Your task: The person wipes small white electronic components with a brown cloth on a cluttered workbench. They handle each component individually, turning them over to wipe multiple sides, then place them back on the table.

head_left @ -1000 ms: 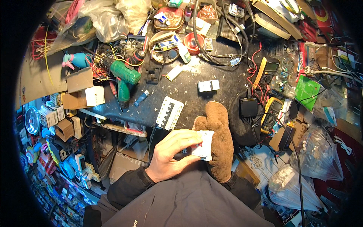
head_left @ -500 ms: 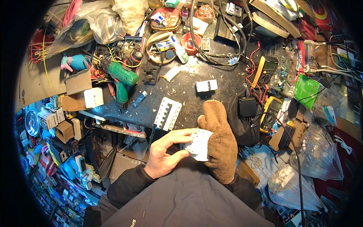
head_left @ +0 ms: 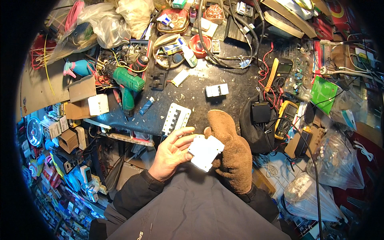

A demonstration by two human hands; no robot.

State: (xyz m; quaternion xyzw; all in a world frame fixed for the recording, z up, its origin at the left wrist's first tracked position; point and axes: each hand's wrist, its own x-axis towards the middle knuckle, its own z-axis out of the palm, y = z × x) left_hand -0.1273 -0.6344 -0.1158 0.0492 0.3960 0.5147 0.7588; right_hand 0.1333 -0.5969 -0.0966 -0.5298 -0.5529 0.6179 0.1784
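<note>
My bare left hand (head_left: 170, 154) pinches the left edge of a white circuit breaker (head_left: 205, 152), its index finger lifted away. The breaker's flat side faces up. A thick brown mitten covers my right hand (head_left: 232, 156); its main part stretches upward and its thumb tip shows behind the breaker's top edge. The breaker touches or overlaps the mitten's left side, and the fingers inside are hidden. Just beyond my left hand lies a white breaker block (head_left: 176, 119) with a row of black switches. Another small white breaker (head_left: 217, 91) lies farther back on the dark bench.
On the left of the bench lie a green power drill (head_left: 127, 90) and an open cardboard box (head_left: 82, 96). A round tin (head_left: 170, 50) and looped black cables (head_left: 230, 60) sit at the back. To the right are a yellow multimeter (head_left: 286, 120) and plastic bags (head_left: 336, 160).
The circuit breaker has turned so its broad flat side faces up. My left index finger has lifted off it, and the mitten's thumb has come down behind its top edge.
</note>
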